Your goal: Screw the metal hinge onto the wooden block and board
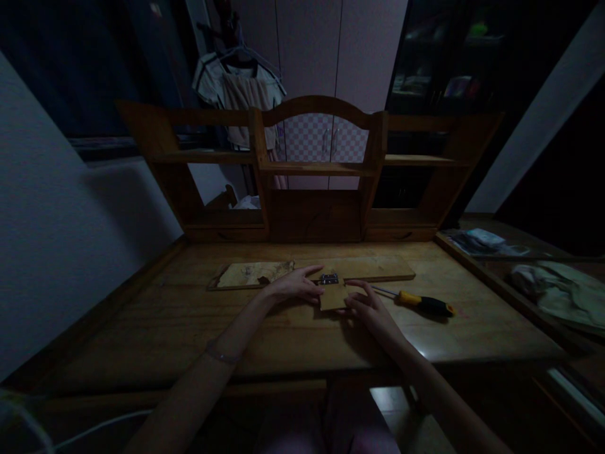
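A small square wooden piece lies flat on the wooden desk, joined by a small metal hinge to a long flat wooden board behind it. My left hand rests on the desk at the piece's left edge, fingers stretched toward the hinge. At the piece's right edge my right hand lies with its fingers curled against the wood. Neither hand lifts anything.
A screwdriver with a yellow and black handle lies just right of my right hand. A wooden shelf unit stands at the desk's back. Cloth and papers lie on a side surface at the right. The room is dim.
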`<move>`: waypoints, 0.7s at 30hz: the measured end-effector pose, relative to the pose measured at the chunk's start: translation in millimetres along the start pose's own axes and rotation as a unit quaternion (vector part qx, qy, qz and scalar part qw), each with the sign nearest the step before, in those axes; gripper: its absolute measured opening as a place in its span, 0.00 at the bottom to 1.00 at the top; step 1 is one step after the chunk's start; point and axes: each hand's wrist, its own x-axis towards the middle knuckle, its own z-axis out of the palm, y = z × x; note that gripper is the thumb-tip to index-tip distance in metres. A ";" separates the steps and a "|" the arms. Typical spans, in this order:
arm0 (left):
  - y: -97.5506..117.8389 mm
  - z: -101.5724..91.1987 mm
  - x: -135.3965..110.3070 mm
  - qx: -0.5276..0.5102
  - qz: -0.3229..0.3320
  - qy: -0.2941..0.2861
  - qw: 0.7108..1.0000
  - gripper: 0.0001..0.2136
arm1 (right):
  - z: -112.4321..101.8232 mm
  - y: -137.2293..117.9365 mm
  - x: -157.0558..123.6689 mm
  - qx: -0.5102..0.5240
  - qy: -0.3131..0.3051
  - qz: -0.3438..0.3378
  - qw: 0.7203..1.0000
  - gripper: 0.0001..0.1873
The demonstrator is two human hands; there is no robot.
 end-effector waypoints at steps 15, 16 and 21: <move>2.8 3.5 -5.1 -0.005 0.009 -0.034 0.999 0.52 | -119.9 -42.0 -35.4 -0.585 0.171 -0.213 0.764 0.23; 3.0 4.0 -5.4 -0.001 0.009 -0.032 0.999 0.52 | -138.0 -43.2 -36.5 -0.602 0.159 -0.205 0.755 0.26; 3.2 4.6 -6.6 0.003 0.007 -0.036 0.999 0.50 | -200.8 -33.5 -32.8 -0.592 0.083 -0.153 0.787 0.26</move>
